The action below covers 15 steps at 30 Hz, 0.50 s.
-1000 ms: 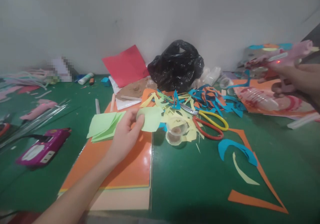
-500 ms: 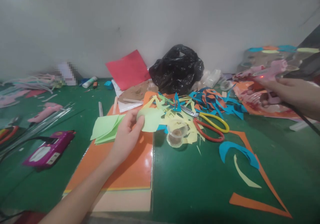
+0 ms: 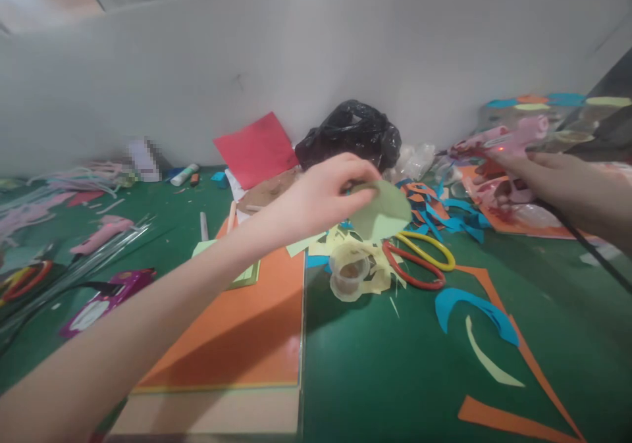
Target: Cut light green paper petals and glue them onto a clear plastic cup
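Left hand (image 3: 328, 189) held up over the green work mat (image 3: 375, 370), fingers closed in a pinch on the edge of a pale green paper disc (image 3: 382, 210); the thumb is hidden behind the hand. Disc tilted, clear of the surface, above yellow paper scraps (image 3: 363, 239). Whether it carries any glue: cannot tell from this angle.

Right hand (image 3: 523, 173) at far right, fingers wrapped round the grip of a pink hot glue gun (image 3: 508, 137), nozzle pointing left; the grip is mostly covered and the nozzle tip is hard to pick out. Black cord (image 3: 577, 229) runs down toward the right edge.

Nearer the body, orange card sheet (image 3: 232, 324). Beside it, clear tape roll (image 3: 349, 273), then yellow-and-red-handled scissors (image 3: 419, 262) and blue paper arc (image 3: 474, 311).

Farther off, black plastic bag (image 3: 350, 133) and red paper sheet (image 3: 257, 150), both against a white partition (image 3: 395, 48).
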{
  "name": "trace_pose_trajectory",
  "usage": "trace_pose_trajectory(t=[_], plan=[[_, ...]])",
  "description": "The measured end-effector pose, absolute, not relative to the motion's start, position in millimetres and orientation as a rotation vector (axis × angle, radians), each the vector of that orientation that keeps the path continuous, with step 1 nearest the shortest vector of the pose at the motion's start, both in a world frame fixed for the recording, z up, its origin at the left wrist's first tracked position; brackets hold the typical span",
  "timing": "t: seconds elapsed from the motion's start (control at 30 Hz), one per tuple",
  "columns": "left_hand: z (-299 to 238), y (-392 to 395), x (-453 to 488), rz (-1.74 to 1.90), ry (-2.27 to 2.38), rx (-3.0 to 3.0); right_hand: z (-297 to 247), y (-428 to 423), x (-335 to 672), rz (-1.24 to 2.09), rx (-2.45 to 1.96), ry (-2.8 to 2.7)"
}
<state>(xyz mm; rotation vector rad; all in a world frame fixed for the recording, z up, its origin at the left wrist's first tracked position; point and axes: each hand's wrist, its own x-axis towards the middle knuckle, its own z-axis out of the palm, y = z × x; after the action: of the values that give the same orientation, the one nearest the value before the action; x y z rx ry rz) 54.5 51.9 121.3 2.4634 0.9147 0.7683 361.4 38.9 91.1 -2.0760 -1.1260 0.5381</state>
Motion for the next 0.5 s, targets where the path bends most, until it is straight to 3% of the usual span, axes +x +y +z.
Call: trace_pose_trajectory(t=[0.2, 0.5], plan=[[102, 111, 146, 0.407, 0.581, 2.544, 93, 38, 354, 0.668, -1.942, -0.995], [57, 147, 232, 0.475, 0.733, 2.452, 65, 55, 393, 0.799, -1.744, -1.06]])
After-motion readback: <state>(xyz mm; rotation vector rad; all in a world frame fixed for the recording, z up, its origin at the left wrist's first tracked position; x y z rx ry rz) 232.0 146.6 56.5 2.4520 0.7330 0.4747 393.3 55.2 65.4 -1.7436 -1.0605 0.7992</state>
